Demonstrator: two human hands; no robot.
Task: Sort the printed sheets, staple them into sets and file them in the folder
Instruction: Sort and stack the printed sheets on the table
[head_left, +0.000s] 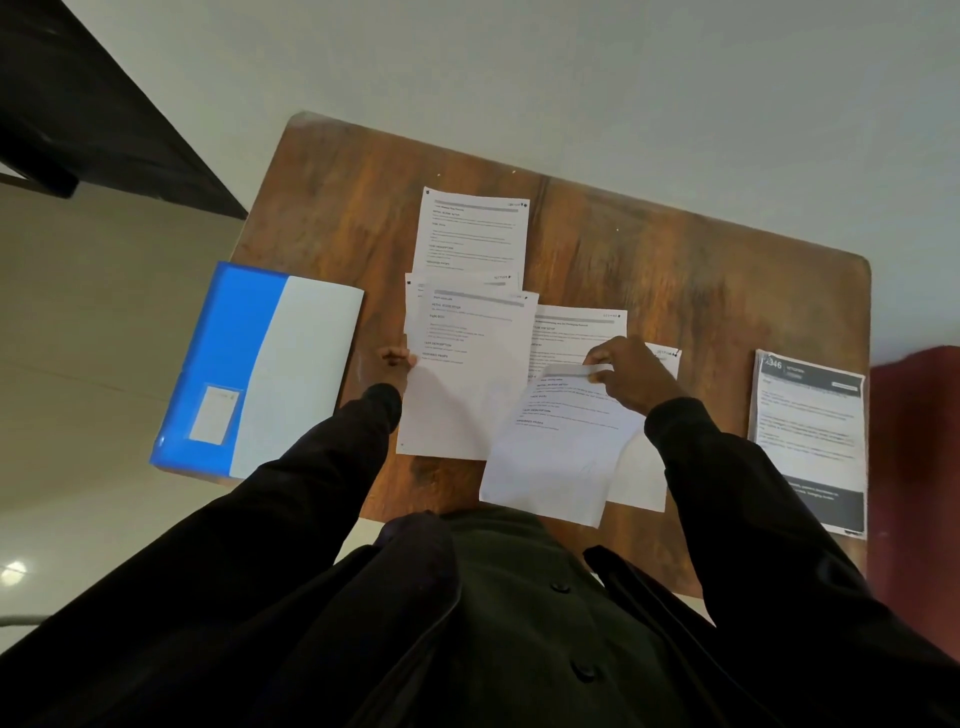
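My right hand (631, 371) pinches the top edge of 1 printed sheet (556, 457), thumb and fingers closed on it. The page hangs tilted above the tabletop (701, 270), over the papers nearest me. My left hand (396, 358) sits at the left edge of the middle pile (467, 364), fingers curled against it; whether they grip the paper or only steady it I cannot tell. 1 more page, the far sheet (472, 228), lies beyond the pile. The blue-and-white folder (291, 364) lies closed at the tabletop's left edge.

I see 4 risks. The headings look much alike, so this page could land on the wrong pile. The loose piles overlap, so a careless slide could mix them. My narrow pinch could crease the page — and a nudge from my left sleeve might push the folder off. No stapler is in view.
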